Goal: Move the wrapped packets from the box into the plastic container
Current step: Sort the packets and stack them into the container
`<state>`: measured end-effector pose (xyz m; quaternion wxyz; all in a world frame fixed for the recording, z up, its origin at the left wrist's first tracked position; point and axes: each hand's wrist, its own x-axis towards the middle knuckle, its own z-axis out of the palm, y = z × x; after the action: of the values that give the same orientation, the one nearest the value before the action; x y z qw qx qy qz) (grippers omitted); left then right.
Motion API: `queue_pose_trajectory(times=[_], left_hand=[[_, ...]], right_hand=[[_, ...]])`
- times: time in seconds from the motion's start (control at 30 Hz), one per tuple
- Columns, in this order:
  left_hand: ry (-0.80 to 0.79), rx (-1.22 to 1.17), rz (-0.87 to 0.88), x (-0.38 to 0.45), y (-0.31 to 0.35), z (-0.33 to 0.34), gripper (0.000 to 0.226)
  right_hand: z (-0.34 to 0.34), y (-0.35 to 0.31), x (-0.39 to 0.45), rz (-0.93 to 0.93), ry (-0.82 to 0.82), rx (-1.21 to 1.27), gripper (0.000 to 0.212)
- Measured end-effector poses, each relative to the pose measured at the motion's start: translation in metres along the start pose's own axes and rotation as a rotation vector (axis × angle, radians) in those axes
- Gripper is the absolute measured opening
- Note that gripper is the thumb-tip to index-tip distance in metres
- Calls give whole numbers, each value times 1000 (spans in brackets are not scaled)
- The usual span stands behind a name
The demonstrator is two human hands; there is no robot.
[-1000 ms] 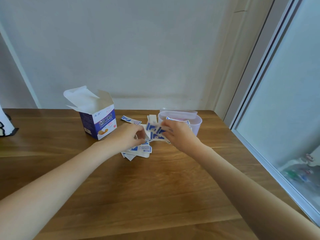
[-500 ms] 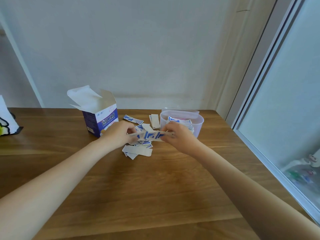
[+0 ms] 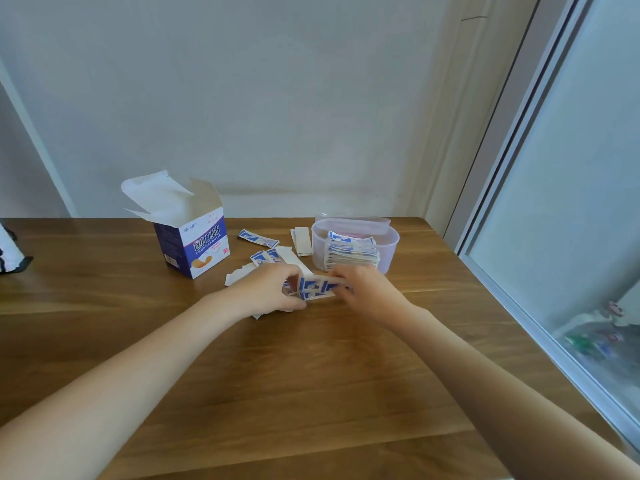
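The desk [image 3: 311,375] is seen to be wood, brown with a visible grain and a smooth, faintly sheened finish. The box [image 3: 194,244] is made of thin printed card, its open flaps plain white and matt inside. The packets [image 3: 317,288] are wrapped in paper printed blue and white, lightly creased. The container [image 3: 389,242] is formed of translucent, smooth plastic with a milky, frosted look. The wall [image 3: 277,98] behind is painted matt. The window pane [image 3: 571,202] is smooth, glossy glass.
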<state>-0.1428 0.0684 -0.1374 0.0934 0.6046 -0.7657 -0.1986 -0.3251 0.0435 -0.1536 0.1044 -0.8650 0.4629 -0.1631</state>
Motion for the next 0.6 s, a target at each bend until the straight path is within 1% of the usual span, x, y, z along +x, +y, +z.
queue_pose_trajectory(times=[0.1, 0.27, 0.4, 0.5, 0.6], left_hand=[[7, -20, 4, 7, 5, 10, 32], [32, -4, 5, 12, 11, 14, 20], [59, -32, 8, 11, 13, 17, 16], [62, -47, 29, 12, 17, 19, 20], [92, -68, 30, 12, 19, 19, 21]], right_hand=[[0, 3, -3, 10, -66, -46, 19], [-15, 17, -4, 112, -153, -178, 32], [-22, 24, -7, 149, -204, -74, 27], [-21, 21, -8, 145, -171, -4, 20], [-19, 15, -8, 119, -140, 54, 22]])
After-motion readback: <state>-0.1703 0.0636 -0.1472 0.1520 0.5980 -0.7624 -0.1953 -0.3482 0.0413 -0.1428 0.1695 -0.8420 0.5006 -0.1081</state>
